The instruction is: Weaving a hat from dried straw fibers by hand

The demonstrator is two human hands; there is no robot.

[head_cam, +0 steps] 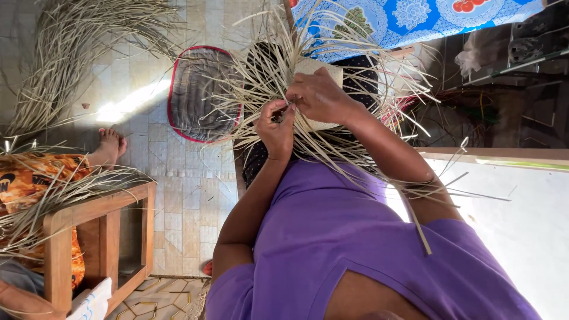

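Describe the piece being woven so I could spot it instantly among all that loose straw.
Find the purple shirt. Above it, both hands meet on the woven piece: a tight pale mat with long strips fanning out, unlike the loose straw pile on the floor.

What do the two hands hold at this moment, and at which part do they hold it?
Both the left hand and the right hand pinch thin dry straw strips at the edge of a partly woven piece, where loose ends fan out.
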